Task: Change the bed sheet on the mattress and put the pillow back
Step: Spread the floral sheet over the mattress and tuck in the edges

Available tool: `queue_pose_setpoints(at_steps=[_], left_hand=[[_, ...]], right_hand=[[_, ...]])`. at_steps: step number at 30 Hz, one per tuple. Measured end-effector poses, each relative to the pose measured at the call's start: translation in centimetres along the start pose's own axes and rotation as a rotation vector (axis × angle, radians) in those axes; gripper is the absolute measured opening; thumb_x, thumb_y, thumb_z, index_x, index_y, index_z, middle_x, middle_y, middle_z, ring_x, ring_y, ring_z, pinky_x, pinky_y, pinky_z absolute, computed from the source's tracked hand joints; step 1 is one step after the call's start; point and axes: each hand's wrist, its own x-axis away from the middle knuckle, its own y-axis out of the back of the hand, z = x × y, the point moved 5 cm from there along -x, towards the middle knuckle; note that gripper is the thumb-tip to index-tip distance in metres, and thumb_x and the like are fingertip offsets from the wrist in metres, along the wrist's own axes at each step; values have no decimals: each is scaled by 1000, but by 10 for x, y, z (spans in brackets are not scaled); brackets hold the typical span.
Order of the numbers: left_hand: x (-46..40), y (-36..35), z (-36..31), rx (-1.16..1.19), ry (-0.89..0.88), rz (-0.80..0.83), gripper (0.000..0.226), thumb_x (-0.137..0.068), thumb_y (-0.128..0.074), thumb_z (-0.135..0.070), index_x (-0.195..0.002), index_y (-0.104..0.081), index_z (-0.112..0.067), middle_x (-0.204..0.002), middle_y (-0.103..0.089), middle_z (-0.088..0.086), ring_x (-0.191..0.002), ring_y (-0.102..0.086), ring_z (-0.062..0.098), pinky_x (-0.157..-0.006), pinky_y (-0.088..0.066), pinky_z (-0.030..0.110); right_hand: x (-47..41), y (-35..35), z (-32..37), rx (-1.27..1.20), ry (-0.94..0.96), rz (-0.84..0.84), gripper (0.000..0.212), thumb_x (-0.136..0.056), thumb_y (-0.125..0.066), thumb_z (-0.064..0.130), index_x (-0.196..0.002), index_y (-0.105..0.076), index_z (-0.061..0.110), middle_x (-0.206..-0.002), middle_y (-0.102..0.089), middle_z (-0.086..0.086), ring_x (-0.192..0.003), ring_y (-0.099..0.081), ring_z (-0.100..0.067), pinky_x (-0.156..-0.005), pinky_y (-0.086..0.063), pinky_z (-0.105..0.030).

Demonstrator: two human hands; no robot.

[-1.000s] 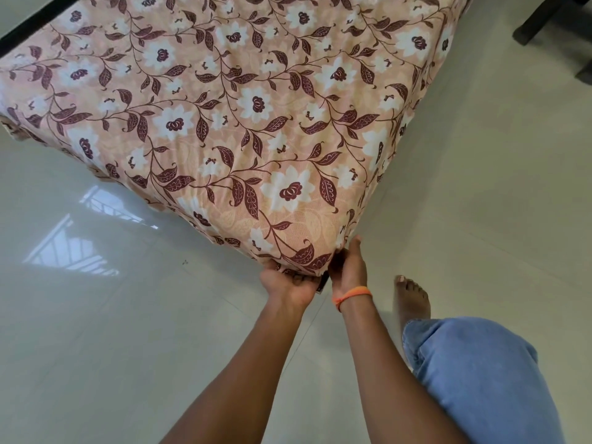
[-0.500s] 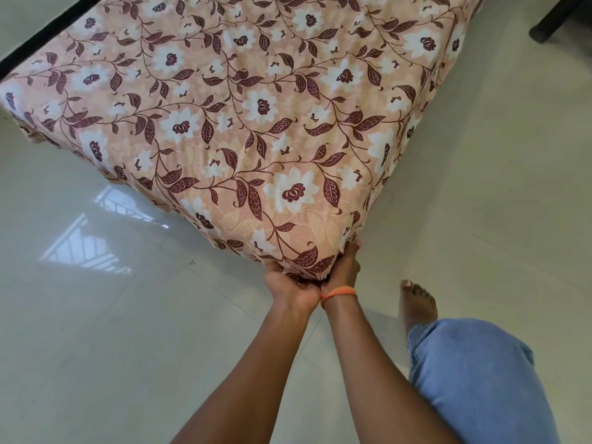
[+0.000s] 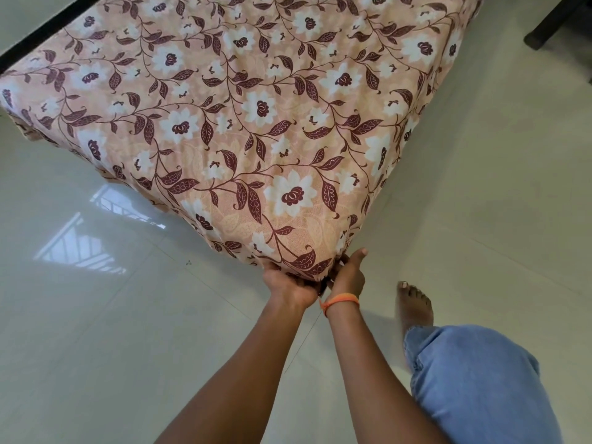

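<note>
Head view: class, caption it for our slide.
Both hands, left and right, tuck the floral sheet under the mattress corner.

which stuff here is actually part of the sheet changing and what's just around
Part of the job:
- floral bed sheet, covering the mattress
- left hand, gripping the near corner of the sheet
- right hand, at that same corner

Just around:
- tiled floor
- dark furniture leg, far right
- orange wristband

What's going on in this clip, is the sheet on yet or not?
A person is working a floral bed sheet over the near corner of a mattress on the tiled floor. The left hand and right hand grip the sheet's edge under that corner. The top looks covered and smooth; no pillow is in view.
</note>
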Motion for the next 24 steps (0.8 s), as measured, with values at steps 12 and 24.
queue_pose_setpoints(at_steps=[12,24], left_hand=[[5,22,-21,-342,-334,-463,61,-85,-57,-40,-138,-41,-14,-142,-44,10,-118,-50,29,-86,-53,44],[55,3,7,-2363,-1544,-107,73,-86,-46,-15,-156,-25,-13,-163,-19,13,-149,-8,43,-116,-25,61]], right_hand=[[25,-6,-2,-121,-64,342,67,-87,-40,72,-128,-56,22,-126,-62,-11,-110,-61,-31,-94,-51,-54],[65,14,45,1494,1387,342,82,-83,-62,32,-153,-24,15,-162,-16,-8,-140,-37,-29,-114,-26,-49]])
